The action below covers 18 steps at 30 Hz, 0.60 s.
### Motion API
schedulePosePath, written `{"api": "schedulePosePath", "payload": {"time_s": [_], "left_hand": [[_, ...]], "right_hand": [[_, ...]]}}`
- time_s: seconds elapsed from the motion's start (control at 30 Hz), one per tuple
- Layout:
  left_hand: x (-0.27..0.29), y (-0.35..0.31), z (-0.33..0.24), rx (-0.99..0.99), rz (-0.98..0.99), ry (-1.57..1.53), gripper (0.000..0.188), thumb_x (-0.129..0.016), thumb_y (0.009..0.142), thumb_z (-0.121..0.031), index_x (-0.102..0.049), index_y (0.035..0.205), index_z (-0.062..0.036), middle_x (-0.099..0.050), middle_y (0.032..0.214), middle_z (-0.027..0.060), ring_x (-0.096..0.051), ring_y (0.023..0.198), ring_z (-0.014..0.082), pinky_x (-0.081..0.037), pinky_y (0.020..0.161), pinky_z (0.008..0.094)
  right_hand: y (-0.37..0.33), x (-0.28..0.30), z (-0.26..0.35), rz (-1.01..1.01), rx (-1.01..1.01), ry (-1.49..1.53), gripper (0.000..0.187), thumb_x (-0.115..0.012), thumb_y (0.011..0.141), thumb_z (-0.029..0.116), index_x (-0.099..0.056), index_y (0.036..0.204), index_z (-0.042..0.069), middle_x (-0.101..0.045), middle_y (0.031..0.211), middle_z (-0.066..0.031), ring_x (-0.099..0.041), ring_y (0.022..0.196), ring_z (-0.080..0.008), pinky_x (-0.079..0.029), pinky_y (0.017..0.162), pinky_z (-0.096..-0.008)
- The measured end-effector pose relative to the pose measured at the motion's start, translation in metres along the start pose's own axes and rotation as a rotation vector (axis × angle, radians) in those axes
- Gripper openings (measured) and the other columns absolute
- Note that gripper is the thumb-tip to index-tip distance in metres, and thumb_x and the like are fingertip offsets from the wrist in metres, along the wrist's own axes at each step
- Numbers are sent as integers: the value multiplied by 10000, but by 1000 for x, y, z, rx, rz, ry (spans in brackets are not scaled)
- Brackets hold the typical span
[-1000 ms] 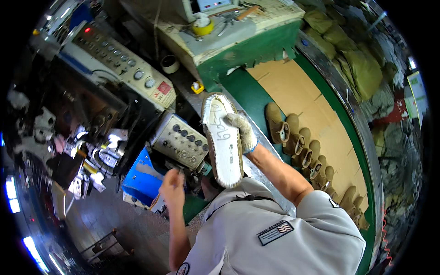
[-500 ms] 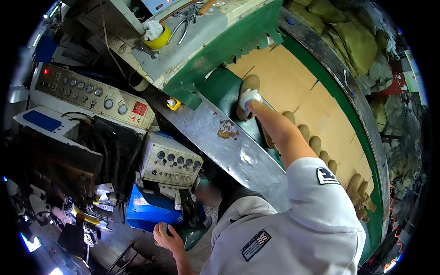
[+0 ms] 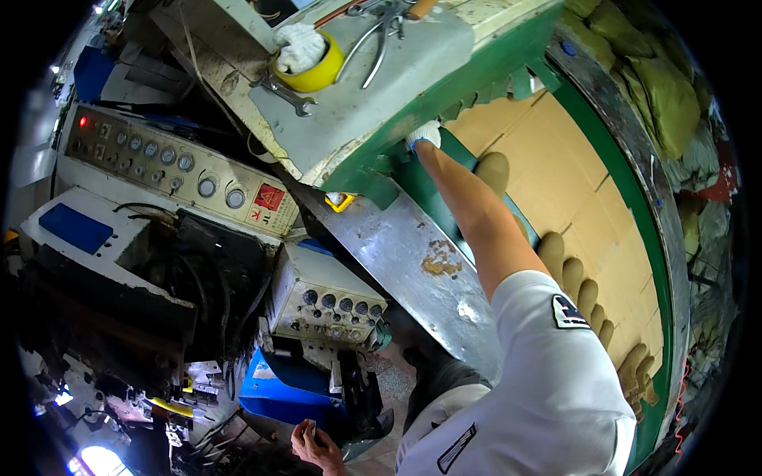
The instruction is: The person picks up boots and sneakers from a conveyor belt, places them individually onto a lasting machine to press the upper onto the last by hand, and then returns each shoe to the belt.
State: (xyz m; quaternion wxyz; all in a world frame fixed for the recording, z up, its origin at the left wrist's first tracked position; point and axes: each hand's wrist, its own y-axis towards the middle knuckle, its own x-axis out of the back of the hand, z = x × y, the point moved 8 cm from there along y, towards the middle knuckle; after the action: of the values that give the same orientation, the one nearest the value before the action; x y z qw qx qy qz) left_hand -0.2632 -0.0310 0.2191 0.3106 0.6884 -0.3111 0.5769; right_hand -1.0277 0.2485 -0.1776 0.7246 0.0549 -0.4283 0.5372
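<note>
In a white glove, my right hand (image 3: 423, 136) is stretched out to the torn green flap (image 3: 381, 170) below the worktop. The flap and shadow hide its fingers. Close to that forearm, on the brown cardboard, is a tan shoe (image 3: 492, 173), its rounded toe showing. More tan shoes (image 3: 573, 276) are lined up toward me along the belt's near side, some behind my arm. Low in view, by the blue machine base, my bare left hand (image 3: 317, 448) is closed with the fingers curled; a small dark thing shows between them, too unclear to name.
A worktop (image 3: 460, 36) bears pliers (image 3: 381, 44), a spanner (image 3: 290, 97) and a yellow tape roll (image 3: 325, 71) with white cloth in it. A metal ledge (image 3: 397, 238) runs along the belt. Control panels (image 3: 325, 297) stand at left. Olive sacks (image 3: 651, 95) lie beyond.
My right hand has left the tan shoe it was on and moved farther away to the green flap. My view has shifted, and my left hand sits lower in it.
</note>
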Motion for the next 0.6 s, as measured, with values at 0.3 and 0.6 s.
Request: {"api": "schedulePosePath", "payload": {"time_s": [0.3,0.6], "left_hand": [[19,-30,-10,67,-49,80,191,-630,862,-87,-703,1037,-68,-676,1134,126,-637,1074,324,-436,914,449],[30,-16,0,-9,-109,-66,183,-712,832,-119,-704,996,-39,-667,1106,143,-627,1045,368,-482,907,478]], "right_hand": [[-117,-12,-6,428,-16,875,362,-680,938,288,-687,1139,-13,-717,945,-105,-654,759,-204,-523,654,-382],[-466,143,-102,1517,-181,1125,742,-820,856,219,-484,1492,40,-609,1415,-140,-594,1283,-320,-476,1113,-474]]}}
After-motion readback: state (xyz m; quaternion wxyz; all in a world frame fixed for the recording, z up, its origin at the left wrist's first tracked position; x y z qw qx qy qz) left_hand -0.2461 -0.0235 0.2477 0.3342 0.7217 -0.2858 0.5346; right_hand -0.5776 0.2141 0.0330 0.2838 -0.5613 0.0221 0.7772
